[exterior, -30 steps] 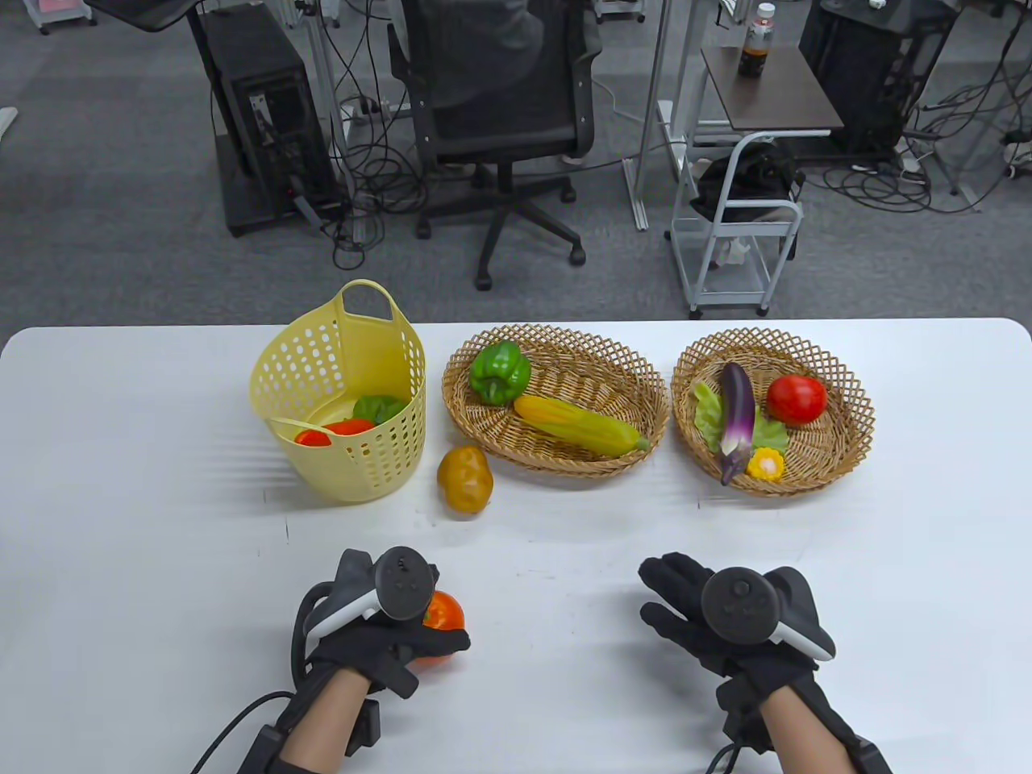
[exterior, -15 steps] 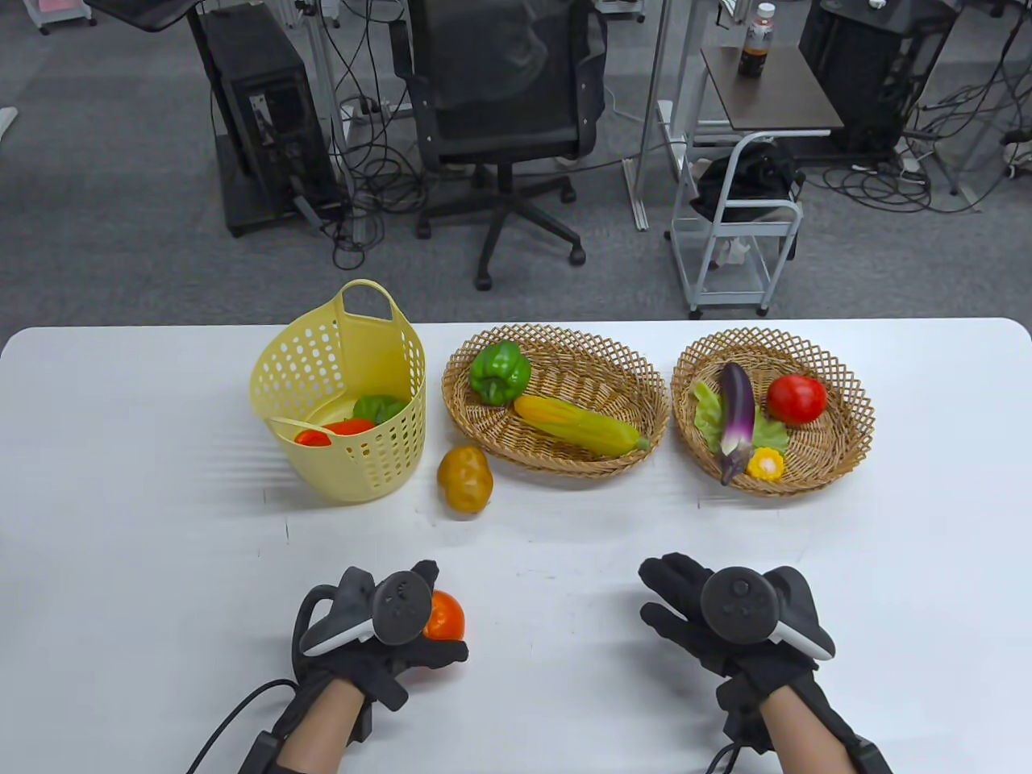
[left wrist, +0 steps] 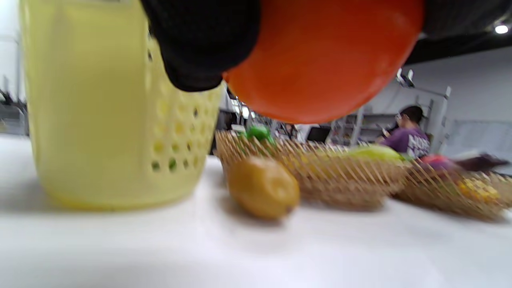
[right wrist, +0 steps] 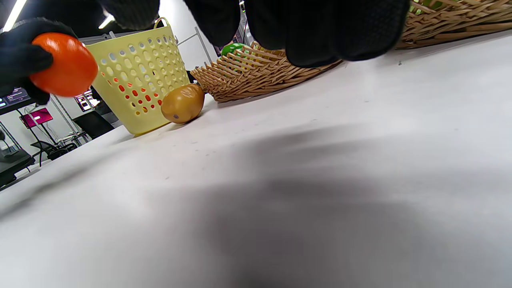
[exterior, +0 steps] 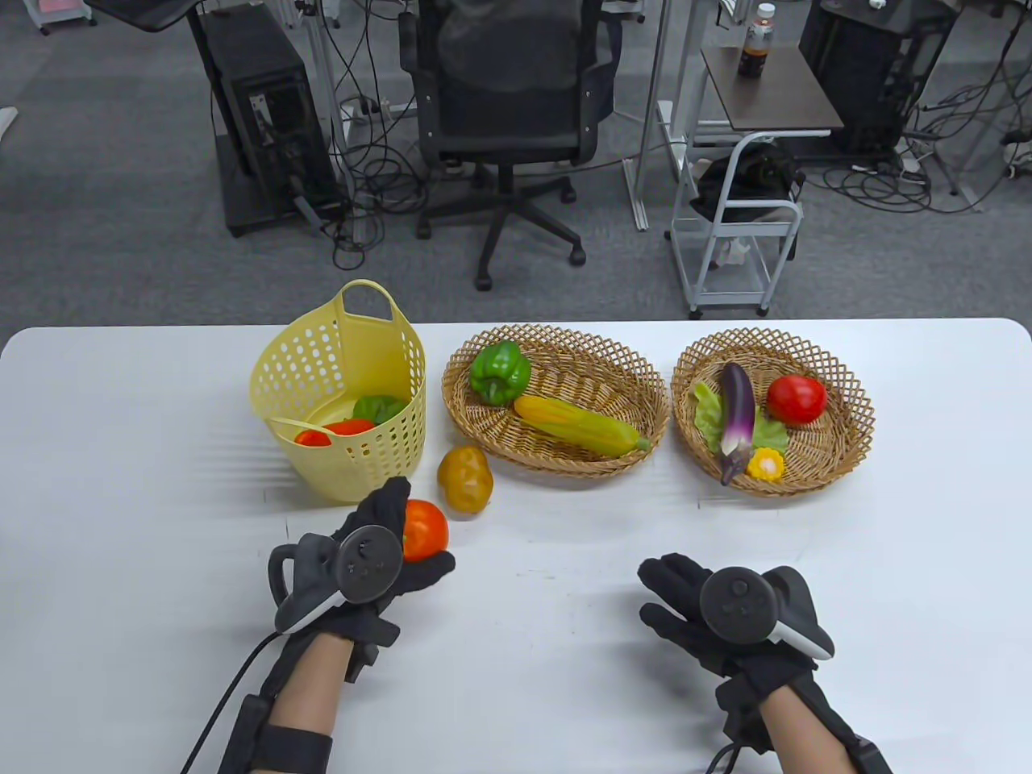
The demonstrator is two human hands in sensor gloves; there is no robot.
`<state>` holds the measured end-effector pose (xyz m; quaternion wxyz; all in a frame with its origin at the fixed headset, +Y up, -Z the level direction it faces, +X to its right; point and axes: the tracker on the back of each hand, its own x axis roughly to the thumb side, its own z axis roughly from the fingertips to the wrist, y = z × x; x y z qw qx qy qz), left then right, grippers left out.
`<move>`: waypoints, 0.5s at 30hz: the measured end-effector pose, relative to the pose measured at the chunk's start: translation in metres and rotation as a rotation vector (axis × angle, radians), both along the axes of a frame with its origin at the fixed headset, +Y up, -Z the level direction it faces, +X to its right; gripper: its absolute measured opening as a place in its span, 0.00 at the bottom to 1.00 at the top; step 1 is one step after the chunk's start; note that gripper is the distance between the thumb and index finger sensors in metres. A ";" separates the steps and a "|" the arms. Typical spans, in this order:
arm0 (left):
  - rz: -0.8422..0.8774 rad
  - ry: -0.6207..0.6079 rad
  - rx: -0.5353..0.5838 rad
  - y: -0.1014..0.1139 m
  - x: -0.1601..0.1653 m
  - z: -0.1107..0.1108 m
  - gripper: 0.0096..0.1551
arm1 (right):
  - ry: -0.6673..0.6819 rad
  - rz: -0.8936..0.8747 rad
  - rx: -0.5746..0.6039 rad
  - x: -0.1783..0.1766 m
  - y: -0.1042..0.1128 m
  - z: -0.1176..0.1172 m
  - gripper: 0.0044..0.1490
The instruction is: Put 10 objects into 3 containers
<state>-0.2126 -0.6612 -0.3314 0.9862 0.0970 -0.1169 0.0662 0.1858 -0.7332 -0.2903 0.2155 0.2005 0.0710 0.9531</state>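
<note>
My left hand grips an orange-red tomato and holds it above the table, just in front of the yellow plastic basket; the tomato also shows in the left wrist view and the right wrist view. A brown potato lies on the table between the yellow basket and the middle wicker basket. My right hand is empty, fingers spread, low over the table at the front right. The right wicker basket holds an eggplant, a red tomato, lettuce and a corn piece.
The yellow basket holds a green pepper and red vegetables. The middle wicker basket holds a green pepper and a corn cob. Beyond the table's far edge stand an office chair and a small cart.
My left hand lifted the tomato off the table and carried it forward, toward the yellow basket and the potato. My right hand stayed in place.
</note>
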 end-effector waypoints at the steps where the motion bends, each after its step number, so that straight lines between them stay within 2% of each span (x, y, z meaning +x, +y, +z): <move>1: -0.018 0.028 0.051 0.009 -0.001 -0.002 0.63 | 0.001 0.000 -0.001 0.000 0.000 0.000 0.40; 4: 0.012 0.106 0.140 0.027 -0.004 -0.010 0.63 | 0.002 0.007 -0.007 -0.001 -0.001 0.000 0.40; 8: 0.084 0.195 0.172 0.043 -0.009 -0.024 0.63 | 0.008 -0.005 -0.009 0.000 0.001 0.000 0.40; 15: 0.141 0.287 0.149 0.046 -0.013 -0.049 0.62 | 0.002 -0.008 -0.016 0.000 0.000 -0.001 0.42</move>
